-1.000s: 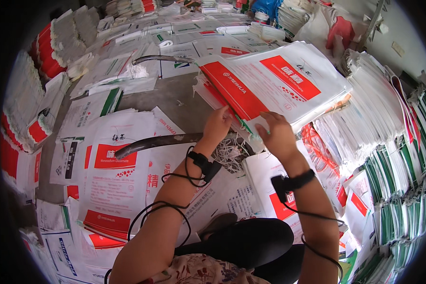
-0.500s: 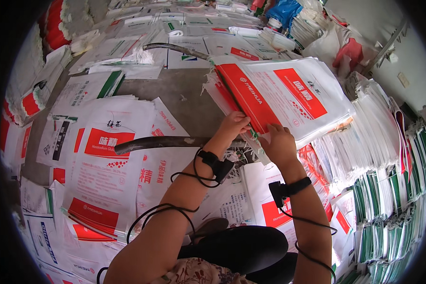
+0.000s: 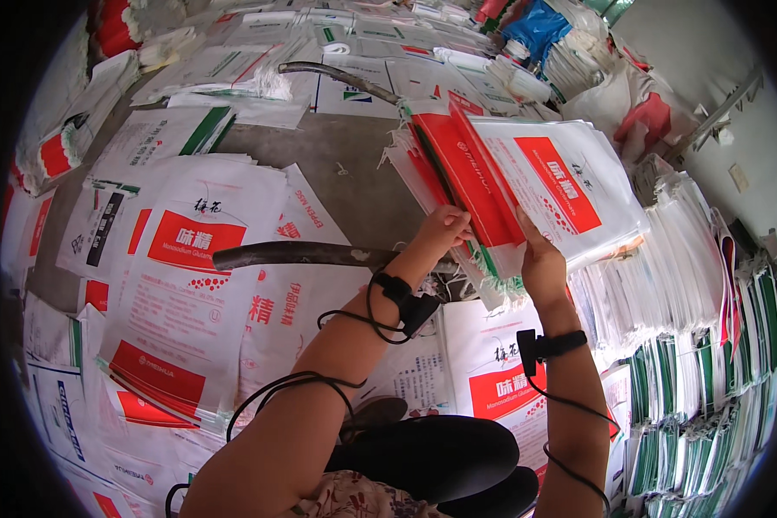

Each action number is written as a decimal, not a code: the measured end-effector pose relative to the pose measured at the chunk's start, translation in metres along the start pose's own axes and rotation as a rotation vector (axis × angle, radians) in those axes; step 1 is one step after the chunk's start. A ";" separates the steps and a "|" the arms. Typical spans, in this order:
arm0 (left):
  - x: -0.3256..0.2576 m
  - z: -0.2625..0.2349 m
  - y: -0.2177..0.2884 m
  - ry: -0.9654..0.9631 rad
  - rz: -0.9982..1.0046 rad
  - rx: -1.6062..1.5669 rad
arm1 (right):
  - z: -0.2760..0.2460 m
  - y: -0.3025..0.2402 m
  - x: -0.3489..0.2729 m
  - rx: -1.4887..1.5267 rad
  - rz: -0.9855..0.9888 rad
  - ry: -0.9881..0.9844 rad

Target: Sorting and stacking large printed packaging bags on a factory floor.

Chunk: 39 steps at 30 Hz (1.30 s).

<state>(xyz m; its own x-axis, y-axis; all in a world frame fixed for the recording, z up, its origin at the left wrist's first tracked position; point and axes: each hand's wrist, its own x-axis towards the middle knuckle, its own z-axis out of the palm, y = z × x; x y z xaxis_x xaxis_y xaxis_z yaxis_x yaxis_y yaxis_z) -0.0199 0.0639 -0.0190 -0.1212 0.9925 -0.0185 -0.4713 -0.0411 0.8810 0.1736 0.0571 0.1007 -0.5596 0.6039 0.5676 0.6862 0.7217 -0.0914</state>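
A stack of flat white-and-red woven sacks (image 3: 578,194) lies ahead, slightly right of me, with frayed threads and green bands along its near left edge. My right hand (image 3: 541,263) grips the near edge of the top sack, fingers along its red end, and that edge bows up off the sack below. Beside the stack's left edge, my left hand (image 3: 447,230) has its fingers curled in. What they hold, if anything, is hidden. A dark curved bar (image 3: 302,254) passes under my left wrist; a second dark bar (image 3: 341,78) meets the stack's far corner.
Loose sacks (image 3: 186,250) cover much of the grey floor (image 3: 319,160) to the left. Tall piles of folded sacks (image 3: 691,371) stand close on the right. A blue plastic bag (image 3: 537,30) lies at the back. Black cables (image 3: 298,380) loop round my forearms.
My right hand has moved slightly right and raised the top sack's red edge from the stack. My left hand stays by the stack's edge. The view has shifted a little.
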 end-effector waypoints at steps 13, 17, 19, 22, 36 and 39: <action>-0.005 0.006 0.008 0.006 0.007 0.041 | -0.004 -0.011 0.000 0.022 0.126 -0.095; -0.006 0.006 0.011 0.038 0.004 0.060 | -0.008 -0.036 0.005 -0.067 0.164 -0.170; -0.004 0.005 0.010 0.040 0.008 0.061 | -0.008 -0.037 0.005 -0.120 0.151 -0.197; -0.003 0.005 0.007 0.028 0.024 0.052 | -0.001 -0.029 0.003 -0.137 0.167 -0.186; 0.000 0.003 0.001 -0.004 0.010 -0.026 | -0.003 -0.014 0.000 -0.078 0.155 -0.148; -0.001 0.001 0.004 -0.013 -0.008 0.004 | -0.008 -0.034 0.003 -0.095 0.141 -0.227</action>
<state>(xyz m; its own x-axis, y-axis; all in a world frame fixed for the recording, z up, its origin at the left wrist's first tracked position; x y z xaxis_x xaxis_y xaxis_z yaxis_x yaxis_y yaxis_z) -0.0210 0.0630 -0.0156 -0.1058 0.9942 -0.0197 -0.4689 -0.0324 0.8827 0.1524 0.0318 0.1116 -0.5380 0.7640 0.3562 0.7992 0.5967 -0.0728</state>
